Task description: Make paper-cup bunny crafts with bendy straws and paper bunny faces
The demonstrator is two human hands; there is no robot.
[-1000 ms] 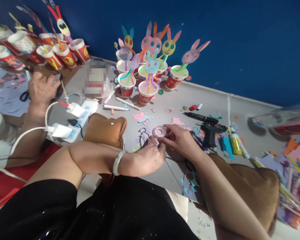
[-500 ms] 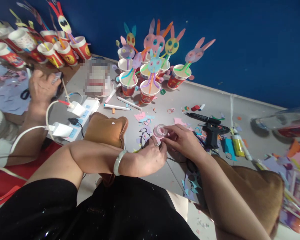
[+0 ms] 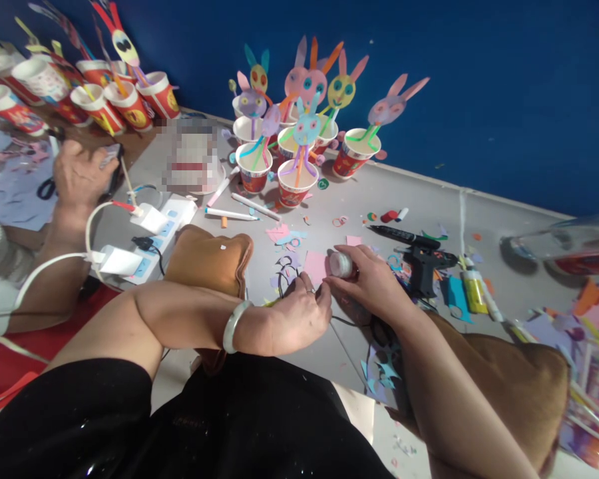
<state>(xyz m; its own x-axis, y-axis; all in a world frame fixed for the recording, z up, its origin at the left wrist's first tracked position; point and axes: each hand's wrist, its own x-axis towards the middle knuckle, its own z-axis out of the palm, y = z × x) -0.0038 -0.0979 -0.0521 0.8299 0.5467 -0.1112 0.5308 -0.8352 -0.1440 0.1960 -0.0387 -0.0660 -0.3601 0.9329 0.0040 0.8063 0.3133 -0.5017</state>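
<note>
My right hand [image 3: 367, 283] grips a small, clear round cap or tub [image 3: 340, 264] with its thumb and fingertips, tilted so that its side shows. Just left of it lies a square of pink paper [image 3: 317, 266]. Wearing a ring, my left hand [image 3: 299, 316] is closed by the lower edge of that paper, close to my right thumb. The fingertips are curled under, and what they hold, if anything, is hidden. Thin black rings [image 3: 285, 274] and paper scraps lie beyond my left fingers.
Paper cups with rabbit figures [image 3: 298, 183] stand at the back. A black glue gun [image 3: 426, 266] and marker [image 3: 402, 235] lie right. A brown cushion [image 3: 204, 259] and power strip [image 3: 164, 236] are left. Another person's hand [image 3: 82, 169] holds a phone at far left.
My right hand has tipped the round clear piece up and shifted it slightly right, uncovering the pink paper. My left hand has hardly moved.
</note>
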